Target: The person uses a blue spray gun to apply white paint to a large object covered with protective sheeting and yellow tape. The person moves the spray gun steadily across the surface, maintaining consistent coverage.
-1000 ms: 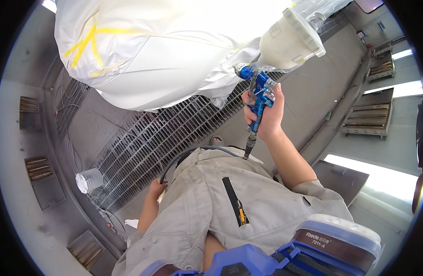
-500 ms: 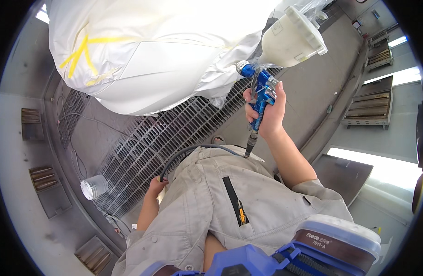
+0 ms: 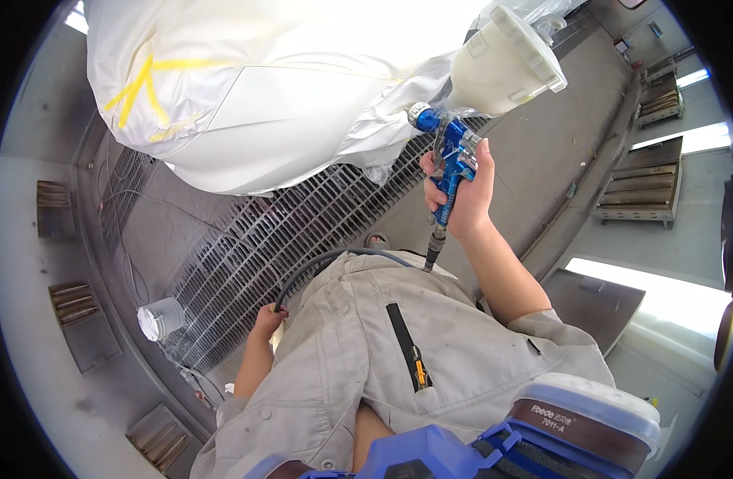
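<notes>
My right hand (image 3: 466, 191) is wrapped round the grip of a blue spray gun (image 3: 456, 148), fingers at its trigger. A whitish paint cup (image 3: 502, 64) sits on top of the gun, tilted to the right. The gun's nozzle points left, toward a white curved panel (image 3: 294, 120) framed by white masking film with yellow tape (image 3: 147, 88). Low at my left side, my left hand (image 3: 269, 319) is closed on a dark air hose (image 3: 302, 271). That hose runs across my front toward the fitting under the gun's handle; part of it is hidden by my clothes.
A floor grating (image 3: 254, 239) lies below the panel. A white bucket (image 3: 160, 319) stands at the left near a thin cable (image 3: 171, 209) trailing over the floor. Vent boxes (image 3: 642, 182) line the right wall. A respirator (image 3: 578, 423) hangs at the lower edge.
The wrapped panel and the floor have shifted slightly upward in view. Both hands keep their holds, the spray gun nearly still and the left hand a little farther left.
</notes>
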`<state>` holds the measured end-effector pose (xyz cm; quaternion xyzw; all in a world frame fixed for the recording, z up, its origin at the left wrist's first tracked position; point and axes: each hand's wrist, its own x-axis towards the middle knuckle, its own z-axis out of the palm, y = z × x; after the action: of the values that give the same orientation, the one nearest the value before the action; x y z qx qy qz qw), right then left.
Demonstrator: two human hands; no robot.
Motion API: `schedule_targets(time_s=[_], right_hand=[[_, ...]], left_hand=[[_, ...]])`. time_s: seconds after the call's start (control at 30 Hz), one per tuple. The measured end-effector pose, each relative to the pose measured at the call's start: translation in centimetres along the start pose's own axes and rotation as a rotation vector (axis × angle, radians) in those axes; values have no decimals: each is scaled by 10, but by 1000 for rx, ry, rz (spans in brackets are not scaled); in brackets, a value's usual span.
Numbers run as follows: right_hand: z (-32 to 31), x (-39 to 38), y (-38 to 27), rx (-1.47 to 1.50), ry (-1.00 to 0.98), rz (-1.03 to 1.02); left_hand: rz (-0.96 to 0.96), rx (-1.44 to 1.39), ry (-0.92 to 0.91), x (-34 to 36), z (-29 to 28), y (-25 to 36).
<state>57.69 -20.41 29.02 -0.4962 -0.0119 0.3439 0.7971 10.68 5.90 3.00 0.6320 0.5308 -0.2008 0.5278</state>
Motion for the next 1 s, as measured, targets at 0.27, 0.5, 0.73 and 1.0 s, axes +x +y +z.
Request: schedule_targets(time_s=[0.27, 0.5, 0.73, 1.0], right_hand=[[1, -1, 1, 36, -40, -25], [-3, -6, 2, 31, -13, -13], [2, -3, 5, 88, 31, 7], [9, -9, 10, 75, 28, -17]], left_hand=[[-31, 43, 26, -9, 3, 8], [31, -16, 39, 5, 2, -10], [31, 59, 37, 4, 0, -10], [58, 76, 33, 1, -9, -16]])
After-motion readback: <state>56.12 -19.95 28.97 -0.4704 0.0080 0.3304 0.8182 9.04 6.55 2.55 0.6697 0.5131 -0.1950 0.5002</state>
